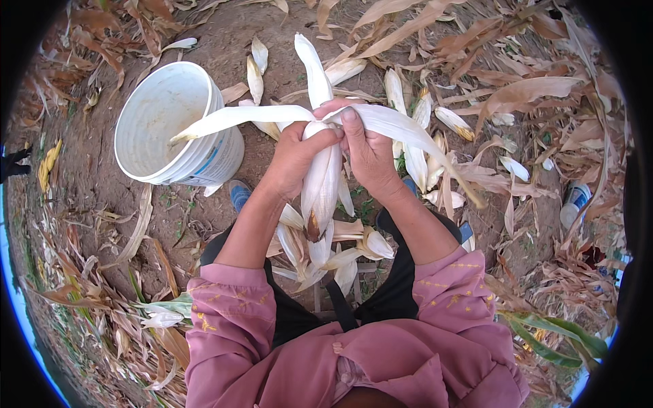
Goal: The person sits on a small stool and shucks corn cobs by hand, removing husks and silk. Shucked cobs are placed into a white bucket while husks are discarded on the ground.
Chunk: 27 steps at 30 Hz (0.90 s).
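An ear of corn (321, 191) in pale, dry husk hangs between my hands, its brown tip toward me. My left hand (299, 158) is wrapped around its upper part, the thumb lying across the husk. With thumb and fingers my right hand (368, 148) pinches a peeled husk leaf (403, 125) that curves off to the right. Another loose husk leaf (250, 116) spreads left across the bucket's rim, and a third leaf (312, 66) points away from me. The kernels are hidden.
A white plastic bucket (224, 155) stands tilted-looking at the left, bare inside. Several husked ears (454, 122) lie on the soil ahead. Loose husks (352, 252) are heaped between my legs. Dry corn stalks and leaves (530, 97) cover the right side, near a white-and-blue container (575, 204).
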Tool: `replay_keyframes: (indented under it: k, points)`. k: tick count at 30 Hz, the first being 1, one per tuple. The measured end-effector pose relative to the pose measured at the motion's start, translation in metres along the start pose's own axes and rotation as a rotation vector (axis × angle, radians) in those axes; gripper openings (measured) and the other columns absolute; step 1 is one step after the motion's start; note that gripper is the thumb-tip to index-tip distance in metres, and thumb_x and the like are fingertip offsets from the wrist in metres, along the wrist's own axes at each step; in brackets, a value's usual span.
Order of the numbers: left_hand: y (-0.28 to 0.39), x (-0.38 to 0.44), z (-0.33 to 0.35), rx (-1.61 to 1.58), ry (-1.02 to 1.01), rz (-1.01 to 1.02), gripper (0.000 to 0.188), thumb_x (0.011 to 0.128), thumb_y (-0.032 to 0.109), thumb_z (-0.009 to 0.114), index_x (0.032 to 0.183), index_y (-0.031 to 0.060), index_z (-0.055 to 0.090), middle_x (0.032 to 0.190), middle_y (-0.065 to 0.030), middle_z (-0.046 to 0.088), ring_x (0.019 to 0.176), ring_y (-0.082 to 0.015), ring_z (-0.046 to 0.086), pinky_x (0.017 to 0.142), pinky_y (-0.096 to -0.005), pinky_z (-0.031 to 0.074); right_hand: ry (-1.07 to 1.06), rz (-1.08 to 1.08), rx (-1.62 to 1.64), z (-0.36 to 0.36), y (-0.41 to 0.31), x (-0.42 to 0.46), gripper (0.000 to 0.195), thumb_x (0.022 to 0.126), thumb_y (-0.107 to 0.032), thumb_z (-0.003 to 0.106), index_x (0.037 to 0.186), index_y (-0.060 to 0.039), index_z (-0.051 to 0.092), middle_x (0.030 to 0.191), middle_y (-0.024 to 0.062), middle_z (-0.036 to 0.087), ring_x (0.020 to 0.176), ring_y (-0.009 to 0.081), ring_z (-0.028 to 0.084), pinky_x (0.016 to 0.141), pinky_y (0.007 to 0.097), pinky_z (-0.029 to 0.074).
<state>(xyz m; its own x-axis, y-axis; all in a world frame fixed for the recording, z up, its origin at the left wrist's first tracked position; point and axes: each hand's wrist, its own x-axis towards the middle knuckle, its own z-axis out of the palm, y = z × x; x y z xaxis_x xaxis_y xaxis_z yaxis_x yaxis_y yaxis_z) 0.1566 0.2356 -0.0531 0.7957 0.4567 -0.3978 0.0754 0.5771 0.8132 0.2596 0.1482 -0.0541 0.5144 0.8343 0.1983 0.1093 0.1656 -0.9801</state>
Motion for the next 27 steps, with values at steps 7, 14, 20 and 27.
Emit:
replay_keyframes:
  k: [7, 14, 20, 27]
  points:
    - [-0.007, -0.004, 0.011, -0.049, -0.085, -0.006, 0.042, 0.080, 0.013, 0.064, 0.118, 0.0052, 0.048, 0.091, -0.0062, 0.061, 0.082, -0.0134, 0.059, 0.072, -0.0285, 0.049, 0.196, 0.331, 0.511, -0.004, -0.002, -0.002, 0.038, 0.100, -0.038, 0.037, 0.090, -0.0062, 0.055, 0.071, 0.0016, 0.055, 0.051, 0.0024, 0.033, 0.049, 0.0164, 0.028]
    - [-0.016, 0.003, -0.002, -0.219, -0.224, -0.051, 0.037, 0.081, 0.026, 0.056, 0.106, -0.0008, 0.052, 0.093, -0.0126, 0.060, 0.077, -0.0223, 0.061, 0.074, -0.0347, 0.052, 0.166, 0.450, 1.212, -0.028, 0.006, 0.005, 0.031, 0.101, -0.033, 0.037, 0.082, -0.0112, 0.047, 0.061, -0.0036, 0.040, 0.048, 0.0021, 0.028, 0.042, 0.0156, 0.024]
    - [0.002, 0.000, 0.005, -0.075, -0.052, 0.205, 0.034, 0.080, 0.019, 0.057, 0.106, -0.0014, 0.051, 0.088, -0.0132, 0.061, 0.075, -0.0231, 0.062, 0.072, -0.0372, 0.054, 0.232, 0.517, 0.610, -0.025, -0.002, 0.000, 0.046, 0.089, -0.055, 0.053, 0.076, -0.0112, 0.049, 0.061, -0.0034, 0.044, 0.046, 0.0033, 0.030, 0.041, 0.0183, 0.024]
    - [0.001, -0.009, 0.001, 0.059, -0.168, 0.112, 0.032, 0.080, 0.014, 0.061, 0.107, 0.0002, 0.053, 0.087, -0.0094, 0.062, 0.078, -0.0190, 0.061, 0.074, -0.0326, 0.050, -0.052, 0.649, 0.310, -0.019, -0.015, 0.003, 0.053, 0.083, -0.058, 0.059, 0.092, -0.0061, 0.065, 0.076, -0.0014, 0.058, 0.060, 0.0044, 0.045, 0.055, 0.0202, 0.035]
